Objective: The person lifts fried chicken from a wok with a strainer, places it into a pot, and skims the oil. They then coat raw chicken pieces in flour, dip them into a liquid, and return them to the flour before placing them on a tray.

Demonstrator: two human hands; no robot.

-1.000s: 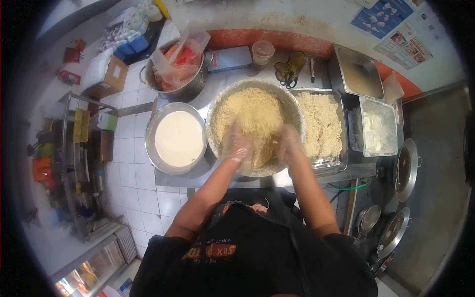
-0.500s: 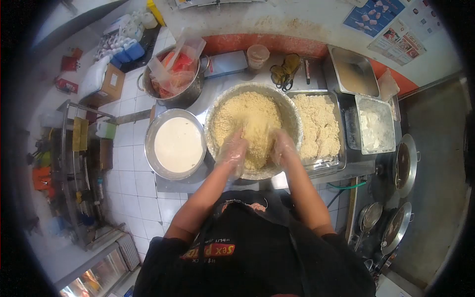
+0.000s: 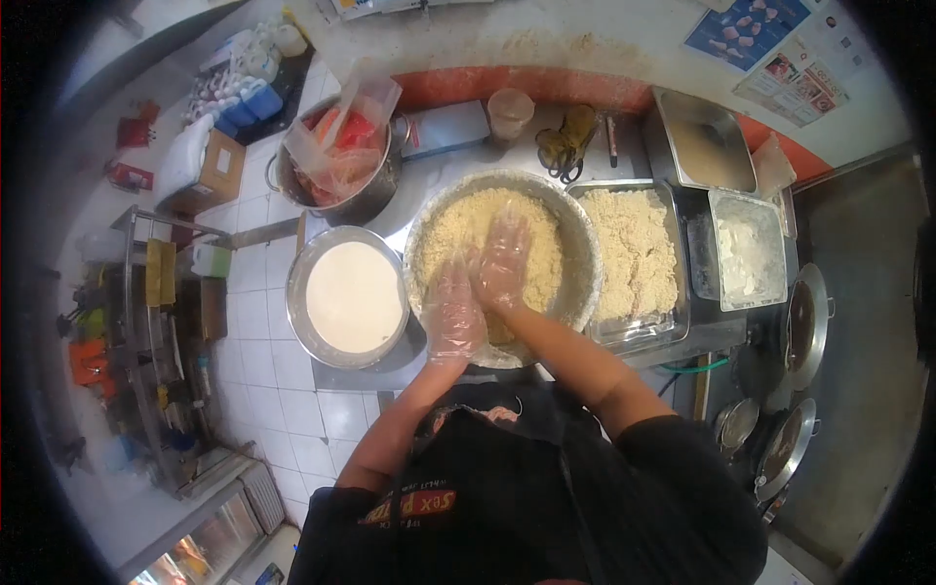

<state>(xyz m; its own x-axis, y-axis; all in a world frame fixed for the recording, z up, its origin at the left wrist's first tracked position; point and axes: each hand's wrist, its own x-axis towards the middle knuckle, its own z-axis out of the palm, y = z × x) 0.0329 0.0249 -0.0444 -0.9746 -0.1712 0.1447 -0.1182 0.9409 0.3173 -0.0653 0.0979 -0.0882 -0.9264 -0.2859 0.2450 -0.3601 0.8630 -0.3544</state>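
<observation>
We see a grey metal worktop (image 3: 421, 192) set against a white wall with a red band (image 3: 531, 86), above a white tiled floor (image 3: 255, 322). At its front edge, near the middle, stands a wide round metal bowl (image 3: 585, 273) of pale yellow crumbs (image 3: 450, 222). In it our left hand (image 3: 455, 310) and right hand (image 3: 504, 261), both in clear plastic gloves, lie flat on the crumbs, fingers nearly straight and gripping nothing we can see. Toward the left end stands a round steel bowl of cream-coloured liquid (image 3: 353, 297); at the back left corner, a big metal pot (image 3: 378, 187). Just right of the crumbs, a rectangular metal tray (image 3: 639, 333) of crumb-covered pieces closes off that side. Our palms hide whatever lies beneath them; the dark-and-yellow bundle (image 3: 567, 144) along the back edge is hard to make out.
</observation>
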